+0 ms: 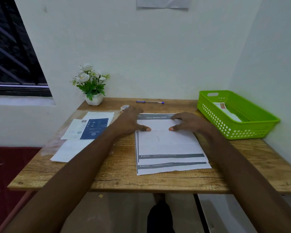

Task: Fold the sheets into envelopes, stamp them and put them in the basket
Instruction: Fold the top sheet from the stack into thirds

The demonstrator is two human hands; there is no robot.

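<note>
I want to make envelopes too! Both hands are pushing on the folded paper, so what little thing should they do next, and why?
Probably slide both thumbs outward along the crease. The left hand and right hand press flat on the top sheet, whose upper part is folded down, and the thumbs meet near the fold's middle, so its ends likely still need flattening. The green basket comes later.
</note>
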